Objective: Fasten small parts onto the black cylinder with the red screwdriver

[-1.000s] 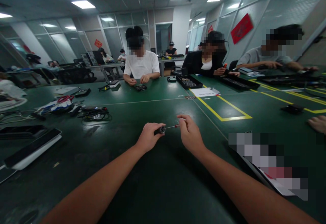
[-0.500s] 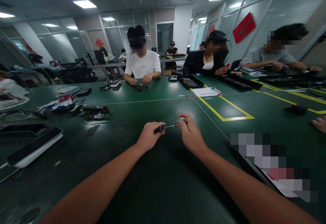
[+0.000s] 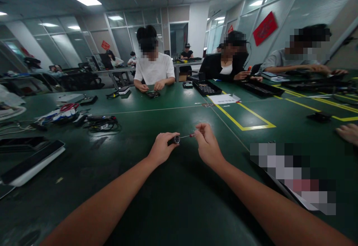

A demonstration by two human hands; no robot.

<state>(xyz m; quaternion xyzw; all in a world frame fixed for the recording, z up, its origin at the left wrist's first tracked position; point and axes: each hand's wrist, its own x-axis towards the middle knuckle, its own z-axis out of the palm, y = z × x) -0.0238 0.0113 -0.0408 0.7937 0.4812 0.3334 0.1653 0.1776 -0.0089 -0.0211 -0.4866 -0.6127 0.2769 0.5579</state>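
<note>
Between thumb and fingers, my left hand [image 3: 161, 148] grips a small black cylindrical part [image 3: 176, 139] with a silvery ring at its end; its exact kind does not show. My right hand [image 3: 207, 145] is closed on a small screwdriver [image 3: 191, 135] with a red collar. The thin shaft points left, and its tip meets or nearly meets the side of the cylinder; contact is too small to tell. Most of the screwdriver handle is hidden by my fingers. Both hands are above the green table [image 3: 145, 123].
Left are a black-and-white device [image 3: 33, 162], bundled black cables [image 3: 102, 123] and red-handled tools [image 3: 68, 108]. A partly blurred-out flat item [image 3: 303, 201] lies at right, near another person's hand [image 3: 348, 132]. Across the table people work beside black trays [image 3: 207, 88].
The whole view has shifted slightly. My right fingers have turned or curled a little on the screwdriver, while my left hand keeps its grip on the cylindrical part.
</note>
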